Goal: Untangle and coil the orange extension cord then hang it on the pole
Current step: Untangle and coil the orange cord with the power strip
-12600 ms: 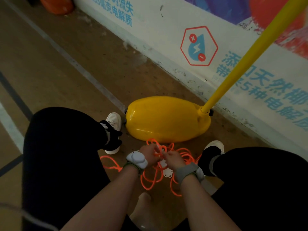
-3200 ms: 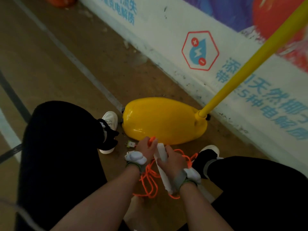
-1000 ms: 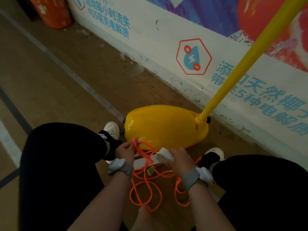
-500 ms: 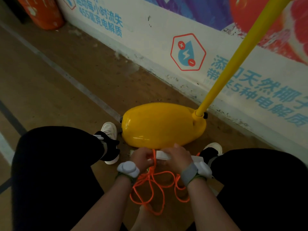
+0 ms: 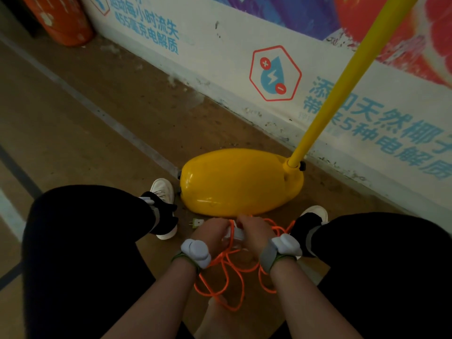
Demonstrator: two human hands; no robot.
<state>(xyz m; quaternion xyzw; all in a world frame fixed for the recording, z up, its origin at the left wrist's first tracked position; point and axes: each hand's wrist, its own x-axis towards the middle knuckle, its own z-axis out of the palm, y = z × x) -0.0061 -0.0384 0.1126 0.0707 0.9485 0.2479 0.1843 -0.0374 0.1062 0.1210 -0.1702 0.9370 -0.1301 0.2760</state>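
Observation:
The orange extension cord [image 5: 227, 272] hangs in loose loops between my knees, down to the floor. Its white socket block [image 5: 236, 232] sits between my two hands. My right hand [image 5: 254, 232] grips the block from the right. My left hand [image 5: 210, 231] pinches the cord against the block's left end. The cord's small plug [image 5: 197, 222] lies on the floor left of my hands. The yellow pole [image 5: 352, 77] rises at a slant from its yellow base [image 5: 239, 181] just beyond my hands.
A printed wall [image 5: 220, 52] runs close behind the base. An orange barrel [image 5: 61, 20] stands at the far left corner. My knees and white shoes [image 5: 161, 189] flank the cord. Bare brown floor [image 5: 85, 133] with painted lines stretches to the left.
Over the last second my left hand has dropped from holding a raised loop and come in against the socket block. Both hands now meet low in front of the base.

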